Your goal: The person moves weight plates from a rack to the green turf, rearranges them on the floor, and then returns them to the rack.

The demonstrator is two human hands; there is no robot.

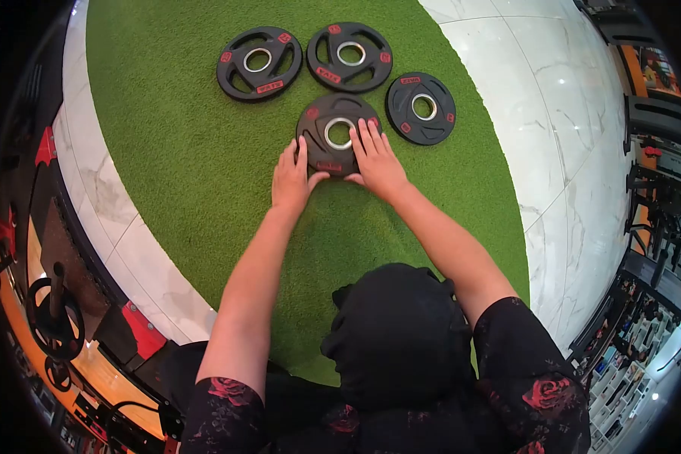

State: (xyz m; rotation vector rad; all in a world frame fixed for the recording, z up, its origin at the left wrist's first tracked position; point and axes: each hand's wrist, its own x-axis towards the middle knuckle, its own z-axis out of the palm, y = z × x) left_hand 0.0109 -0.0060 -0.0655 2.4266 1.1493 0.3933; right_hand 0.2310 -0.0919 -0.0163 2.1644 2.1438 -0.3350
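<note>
A black weight plate [321,147] with red labels and a metal-ringed centre hole lies face up in front of me, between both hands. My left hand [291,178] is against its left rim, fingers along the side and thumb at the near edge. Over the plate's right part, my right hand [378,163] rests its long fingers on the top face beside the hole, thumb by the near rim. Both hands are closed about the plate, though their undersides are hidden. Just beyond it sit a second plate [235,83], a third plate [371,45] and, to the right, a smaller plate [401,102].
Green artificial turf [174,174] lies under the plates, bordered by white marble-look floor tiles [537,98]. Gym equipment with a dark round weight [55,318] and red parts stands at the left. Racks and shelves [620,363] line the right side.
</note>
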